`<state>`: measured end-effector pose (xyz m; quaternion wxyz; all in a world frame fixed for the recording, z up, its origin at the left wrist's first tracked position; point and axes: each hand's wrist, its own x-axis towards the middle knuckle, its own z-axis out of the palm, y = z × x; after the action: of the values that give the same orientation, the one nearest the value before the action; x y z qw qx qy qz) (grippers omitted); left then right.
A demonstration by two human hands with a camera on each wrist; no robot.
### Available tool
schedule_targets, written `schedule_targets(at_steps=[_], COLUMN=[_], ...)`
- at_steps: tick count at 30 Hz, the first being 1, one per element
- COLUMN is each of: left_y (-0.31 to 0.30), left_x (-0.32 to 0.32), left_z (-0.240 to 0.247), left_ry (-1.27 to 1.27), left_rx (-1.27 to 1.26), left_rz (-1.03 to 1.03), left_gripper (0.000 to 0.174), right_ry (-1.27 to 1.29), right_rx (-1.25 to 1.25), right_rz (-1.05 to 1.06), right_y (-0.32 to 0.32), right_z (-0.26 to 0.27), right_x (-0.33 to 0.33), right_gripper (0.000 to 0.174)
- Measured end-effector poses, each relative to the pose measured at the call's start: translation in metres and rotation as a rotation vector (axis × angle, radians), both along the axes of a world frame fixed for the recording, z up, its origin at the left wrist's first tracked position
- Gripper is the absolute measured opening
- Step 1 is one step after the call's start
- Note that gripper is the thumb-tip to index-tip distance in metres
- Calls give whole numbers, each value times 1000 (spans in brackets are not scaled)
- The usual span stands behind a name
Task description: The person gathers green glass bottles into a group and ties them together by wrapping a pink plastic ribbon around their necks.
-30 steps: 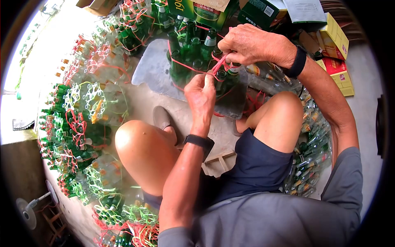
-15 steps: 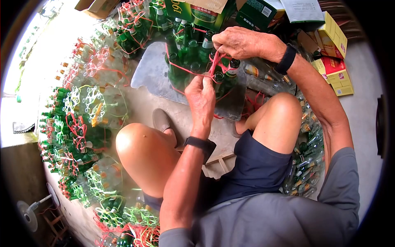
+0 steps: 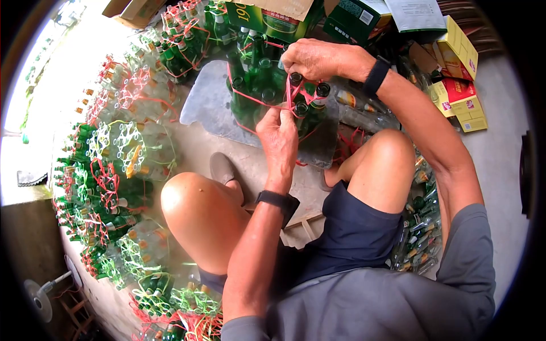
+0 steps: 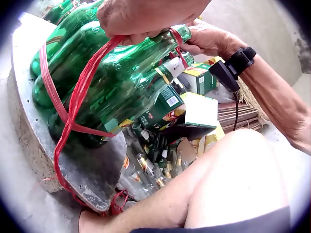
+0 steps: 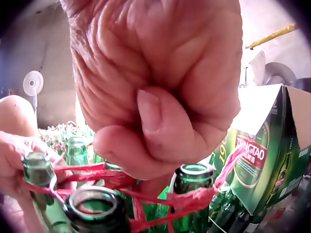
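A cluster of green glass bottles (image 3: 264,74) stands upright on a grey slab (image 3: 207,94), with red plastic twine (image 3: 253,98) passed around it. My left hand (image 3: 277,136) pinches the twine between thumb and forefinger at the near bottle necks. Just beyond, my right hand (image 3: 327,59) has its fingers curled on the twine, over the necks on the far right side. The right wrist view shows flat red strands (image 5: 194,201) running around the bottle mouths beneath the knuckles. In the left wrist view a long strand (image 4: 77,97) hangs past the slab's edge.
Bundles of tied bottles (image 3: 125,142) crowd the floor on the left. Loose bottles (image 3: 364,108) lie to the right of the slab. Cartons (image 3: 463,51) sit at the back right, and a green beer box (image 3: 273,23) is behind the cluster. My knees flank the slab's near side.
My right hand has moved left across the bottle necks, drawing the twine with it. The strands between the hands now stand more upright. My left hand has stayed almost in place.
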<state>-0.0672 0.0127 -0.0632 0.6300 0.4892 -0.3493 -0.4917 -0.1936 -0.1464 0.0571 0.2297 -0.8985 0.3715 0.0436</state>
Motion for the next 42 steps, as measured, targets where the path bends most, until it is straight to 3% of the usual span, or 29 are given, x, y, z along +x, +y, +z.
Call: schedule_targets(at_steps=[8, 19, 21, 22, 26, 32, 36, 38, 42], left_y=[1, 6, 5, 5, 5, 7, 5, 5, 7], left_x=[6, 26, 29, 31, 35, 46, 53, 57, 63], left_z=[8, 1, 0, 1, -1, 8, 16, 21, 22], left_ry=[7, -73, -72, -76, -113, -173, -263, -318, -408], left_rx=[-6, 58, 88, 84, 78, 46, 0, 12, 22], left_rz=[46, 3, -19, -17, -37, -37, -52, -60, -81], left_gripper=[20, 18, 18, 18, 19, 21, 20, 20, 20], right_ry=[30, -4, -271, 35, -2, -48, -41, -93, -50], right_rx=[233, 212, -176, -50, -275, -438, -428, -556, -390], right_rz=[-63, -114, 102, -116, -201, -361, -392, -349, -388], right_y=[-10, 6, 12, 30, 90, 114, 114, 109, 110], right_z=[-4, -17, -37, -15, -6, -22, -31, -40, -26], right_x=[3, -17, -25, -11, 2, 24, 25, 22, 27], right_gripper=[15, 28, 28, 28, 66, 49, 49, 50, 44])
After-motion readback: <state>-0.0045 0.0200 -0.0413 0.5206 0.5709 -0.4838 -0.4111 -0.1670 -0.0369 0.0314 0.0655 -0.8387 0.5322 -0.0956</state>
